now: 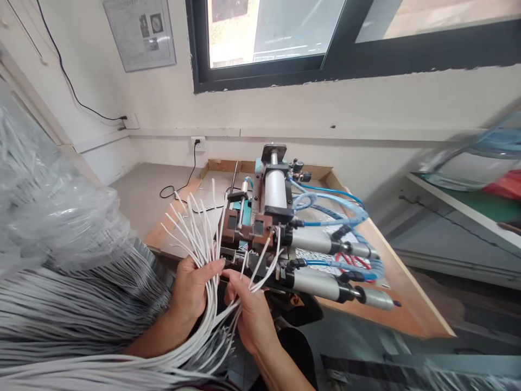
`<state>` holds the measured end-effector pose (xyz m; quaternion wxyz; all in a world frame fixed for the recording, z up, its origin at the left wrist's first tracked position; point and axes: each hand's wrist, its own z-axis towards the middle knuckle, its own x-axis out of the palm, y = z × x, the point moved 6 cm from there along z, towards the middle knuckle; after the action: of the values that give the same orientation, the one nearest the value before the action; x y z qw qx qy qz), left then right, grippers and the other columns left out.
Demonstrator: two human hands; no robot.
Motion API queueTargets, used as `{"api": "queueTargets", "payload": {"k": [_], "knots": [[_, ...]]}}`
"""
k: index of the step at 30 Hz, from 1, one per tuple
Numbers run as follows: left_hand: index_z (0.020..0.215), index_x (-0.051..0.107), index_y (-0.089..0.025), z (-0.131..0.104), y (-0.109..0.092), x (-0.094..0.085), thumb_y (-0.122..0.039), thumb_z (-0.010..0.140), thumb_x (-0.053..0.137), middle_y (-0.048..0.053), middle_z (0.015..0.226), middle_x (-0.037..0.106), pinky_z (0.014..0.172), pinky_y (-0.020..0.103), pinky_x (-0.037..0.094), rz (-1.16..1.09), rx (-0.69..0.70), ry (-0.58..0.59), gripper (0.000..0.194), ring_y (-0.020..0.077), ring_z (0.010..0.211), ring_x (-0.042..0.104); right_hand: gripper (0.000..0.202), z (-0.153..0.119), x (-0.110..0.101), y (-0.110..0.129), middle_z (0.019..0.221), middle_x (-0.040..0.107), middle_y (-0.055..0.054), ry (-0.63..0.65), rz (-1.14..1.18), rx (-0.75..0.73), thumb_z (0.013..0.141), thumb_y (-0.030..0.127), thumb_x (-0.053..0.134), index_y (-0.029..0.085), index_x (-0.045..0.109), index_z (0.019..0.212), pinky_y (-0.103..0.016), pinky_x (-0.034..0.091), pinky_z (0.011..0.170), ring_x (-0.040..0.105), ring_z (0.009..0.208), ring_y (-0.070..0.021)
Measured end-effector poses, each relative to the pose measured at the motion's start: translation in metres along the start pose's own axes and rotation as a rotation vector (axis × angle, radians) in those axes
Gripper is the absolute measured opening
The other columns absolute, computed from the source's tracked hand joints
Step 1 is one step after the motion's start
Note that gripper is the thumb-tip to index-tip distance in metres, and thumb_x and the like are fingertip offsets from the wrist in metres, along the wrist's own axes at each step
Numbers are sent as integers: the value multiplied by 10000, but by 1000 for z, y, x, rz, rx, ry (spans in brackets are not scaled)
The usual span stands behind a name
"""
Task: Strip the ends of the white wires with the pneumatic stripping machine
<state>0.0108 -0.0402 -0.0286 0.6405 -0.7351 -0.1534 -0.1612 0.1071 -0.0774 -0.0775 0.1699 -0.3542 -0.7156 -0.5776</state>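
Note:
My left hand (190, 292) is closed round a bundle of white cables (210, 304), with the thumb lying across them. Their loose ends fan out above it toward the wall. To the right, my right hand (249, 309) pinches a few white cables (264, 274) of the same kind, whose ends point up and right. Both hands are close together, just in front of a pneumatic machine (275, 187) with silver cylinders and brown jaw blocks. The cable ends on the right overlap the front of the machine; I cannot tell whether they touch it.
A large mass of grey cables (73, 304) under clear plastic wrap (52, 190) fills the left side. The machine stands on a wooden-edged bench (411, 304). Blue air hoses (345, 217) loop out to its right. A shelf (459, 203) stands farther right, below the window (277, 32).

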Motion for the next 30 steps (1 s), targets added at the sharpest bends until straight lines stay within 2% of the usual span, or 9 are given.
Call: {"api": "queueTargets", "payload": {"k": [3,5,9,11,14,18,22,30], "knots": [[677,654,-108,-16,19,-4,-119,557,715,-8,569,627,537,210,405,39,-110,92,136,89,510,515,267,-1,3,9,521,504,32,43,-42,-25,627,361,708,149,682,788,-217,342,515,402,496,-90],[730,673,-103,-25,32,-8,-119,553,716,6,604,643,554,216,413,46,-186,130,183,97,533,525,227,-2,5,12,565,546,17,82,-73,-35,629,352,708,151,677,731,-227,356,535,432,518,-98],[670,658,-117,-32,44,-22,-163,573,717,-18,516,589,493,201,392,51,-241,54,122,76,465,484,229,-4,-3,12,509,499,36,53,-206,-82,670,372,672,144,665,684,-211,308,485,388,472,-81],[657,647,-119,-31,45,-29,-181,586,714,-18,507,578,477,196,390,72,-228,12,115,75,459,483,250,-5,-10,9,497,482,40,19,-273,-93,683,386,657,137,656,662,-209,286,478,364,460,-74],[641,628,-120,-30,48,-33,-186,598,706,-17,496,564,472,199,395,57,-227,20,110,77,452,483,300,-6,-16,4,484,467,33,26,-325,-95,689,398,647,124,622,569,-218,275,486,349,462,-73],[660,615,-134,-30,43,-34,-174,592,702,-24,501,549,465,204,394,-68,-187,13,117,81,458,481,294,-6,-21,2,483,463,35,-30,-272,-63,649,409,674,117,677,682,-223,260,471,344,448,-76],[671,611,-141,-29,36,-36,-159,577,708,-30,503,536,450,204,389,-142,-145,-28,136,84,468,477,312,-3,-18,1,461,455,42,-59,-207,-4,587,410,713,113,690,678,-211,240,447,336,425,-63],[679,608,-144,-25,36,-33,-152,626,667,-32,510,528,459,203,384,-120,-128,6,79,81,472,472,289,3,-10,-1,436,452,39,-58,-67,102,526,362,755,101,676,624,-204,223,418,342,399,-58]]}}
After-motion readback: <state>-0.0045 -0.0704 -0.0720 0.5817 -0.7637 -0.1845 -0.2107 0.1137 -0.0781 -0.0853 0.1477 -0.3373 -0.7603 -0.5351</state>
